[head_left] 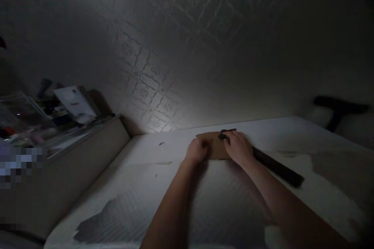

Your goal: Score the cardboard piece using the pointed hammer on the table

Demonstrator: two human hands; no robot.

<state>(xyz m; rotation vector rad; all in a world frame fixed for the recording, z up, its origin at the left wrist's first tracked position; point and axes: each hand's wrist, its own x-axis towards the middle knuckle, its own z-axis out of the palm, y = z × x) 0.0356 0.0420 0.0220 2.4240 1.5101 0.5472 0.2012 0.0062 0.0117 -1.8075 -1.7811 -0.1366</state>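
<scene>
Nearest, the pale counter (175,151) shows a grey, ragged-edged patch (113,218) toward 7 o'clock. Farther in, toward 1 o'clock, a flat brown piece (214,148), like cardboard, lies between the two hands. The left hand (197,151) has its fingers curled onto the brown piece's 9 o'clock edge, grasping it. The right hand (238,146) is at its 3 o'clock side, fingers closed on a small dark thing (222,135) over the far corner. A thick black bar (279,167) slants from beside the right wrist toward 4 o'clock — whether it joins the small dark thing is hidden. A small dark scrap (161,144) lies toward 11 o'clock. At 10 o'clock, a raised ledge (99,132) carries a clear case (23,111) and a white box (74,101); at 2 o'clock stands a blurred, black T-shaped thing (336,109). Beyond rises the patterned wall (175,66) — dim, with one brighter area.
</scene>
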